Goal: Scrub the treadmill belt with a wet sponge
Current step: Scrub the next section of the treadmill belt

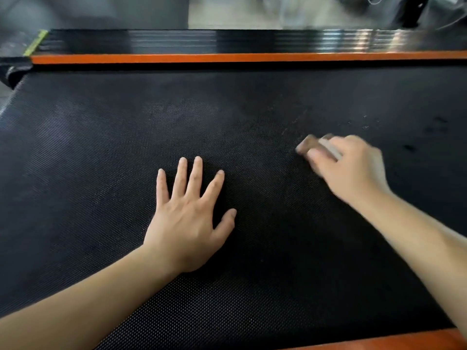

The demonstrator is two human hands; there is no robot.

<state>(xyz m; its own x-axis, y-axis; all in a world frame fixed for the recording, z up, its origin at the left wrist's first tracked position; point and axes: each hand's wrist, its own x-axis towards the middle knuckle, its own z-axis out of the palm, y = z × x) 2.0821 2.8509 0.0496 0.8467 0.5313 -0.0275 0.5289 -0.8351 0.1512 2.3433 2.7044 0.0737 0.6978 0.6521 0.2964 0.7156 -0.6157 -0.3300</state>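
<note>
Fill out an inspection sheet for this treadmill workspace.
Surface: black textured treadmill belt, dark wet spots toward the right.
Job's things: sponge, blurred, against the belt.
Clutter: nothing seen.
Hands: left hand flat on the belt, fingers spread; right hand grips the sponge.
Cables: thin pale loop at top right, too blurred to identify.
Surroundings: orange strip and ribbed black side rail beyond the belt.
</note>
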